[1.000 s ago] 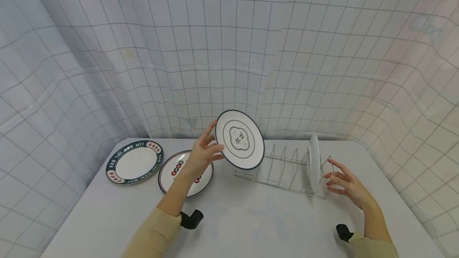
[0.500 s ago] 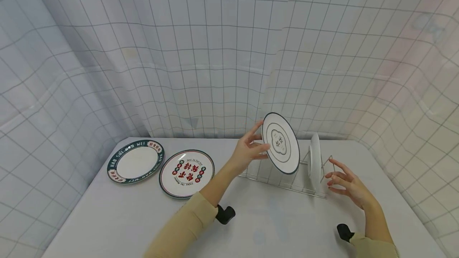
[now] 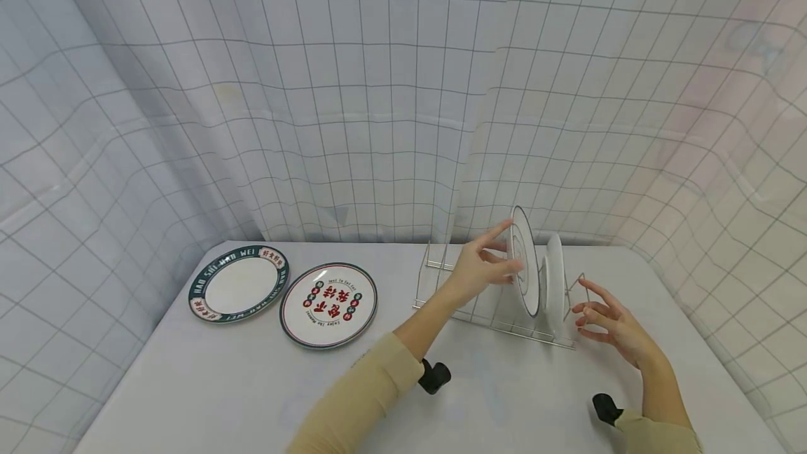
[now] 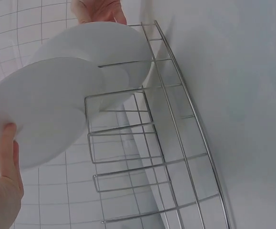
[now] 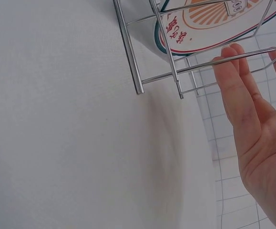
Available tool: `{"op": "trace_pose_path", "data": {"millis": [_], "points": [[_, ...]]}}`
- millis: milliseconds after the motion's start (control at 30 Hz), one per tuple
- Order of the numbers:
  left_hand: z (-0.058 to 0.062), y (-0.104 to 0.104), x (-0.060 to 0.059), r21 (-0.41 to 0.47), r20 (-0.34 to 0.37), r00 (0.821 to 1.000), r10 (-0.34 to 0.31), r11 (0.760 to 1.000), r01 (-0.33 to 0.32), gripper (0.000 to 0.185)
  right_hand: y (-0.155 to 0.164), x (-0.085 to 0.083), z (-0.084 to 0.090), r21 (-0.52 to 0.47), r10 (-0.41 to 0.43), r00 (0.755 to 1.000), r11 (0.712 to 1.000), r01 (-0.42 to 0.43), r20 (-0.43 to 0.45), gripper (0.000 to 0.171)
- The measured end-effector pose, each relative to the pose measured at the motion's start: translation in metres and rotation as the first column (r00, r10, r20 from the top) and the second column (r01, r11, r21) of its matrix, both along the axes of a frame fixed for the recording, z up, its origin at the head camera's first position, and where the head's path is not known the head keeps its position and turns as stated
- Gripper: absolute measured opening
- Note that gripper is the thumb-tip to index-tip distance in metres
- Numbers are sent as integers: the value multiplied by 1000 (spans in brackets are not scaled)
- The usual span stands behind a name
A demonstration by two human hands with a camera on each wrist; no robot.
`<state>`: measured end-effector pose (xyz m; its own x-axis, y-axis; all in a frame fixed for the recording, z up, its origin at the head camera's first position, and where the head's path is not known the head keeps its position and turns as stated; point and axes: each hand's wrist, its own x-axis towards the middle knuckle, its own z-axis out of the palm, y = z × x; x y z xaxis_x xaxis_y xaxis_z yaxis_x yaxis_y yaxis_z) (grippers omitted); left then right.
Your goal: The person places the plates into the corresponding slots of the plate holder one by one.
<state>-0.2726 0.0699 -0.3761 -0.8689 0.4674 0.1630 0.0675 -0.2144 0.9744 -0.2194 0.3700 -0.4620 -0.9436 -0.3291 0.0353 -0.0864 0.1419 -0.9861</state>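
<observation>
**A staged tabletop set made to look like a kitchen corner**

The place looked like a mock-up rather than a real home kitchen. A white table [image 3: 252, 384] stood against a hanging sheet [image 3: 353, 90] printed with a grey grid like wall tiles; the sheet sagged and creased, and it wrapped around the back and both sides of the table. Kitchen things gave the setting its theme: a wire dish rack [image 3: 479, 300] with plates standing in it, and two printed dinner plates [image 3: 238, 284] lying flat on the table. Small black cameras sat at the person's wrists.
</observation>
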Motion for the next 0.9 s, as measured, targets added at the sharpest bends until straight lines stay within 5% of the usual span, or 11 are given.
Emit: {"op": "trace_pose_path", "data": {"millis": [433, 900], "points": [[-18, 31, 5, -159, -97, 994, 56, 985, -71, 63, 0, 1, 0, 7, -2, 1000, 1000, 2, 6, 56], [-40, 44, 14, -247, -98, 986, 136, 956, -156, 61, -1, 1, 1, 9, -6, 1000, 1000, 6, 4, 57]]}}
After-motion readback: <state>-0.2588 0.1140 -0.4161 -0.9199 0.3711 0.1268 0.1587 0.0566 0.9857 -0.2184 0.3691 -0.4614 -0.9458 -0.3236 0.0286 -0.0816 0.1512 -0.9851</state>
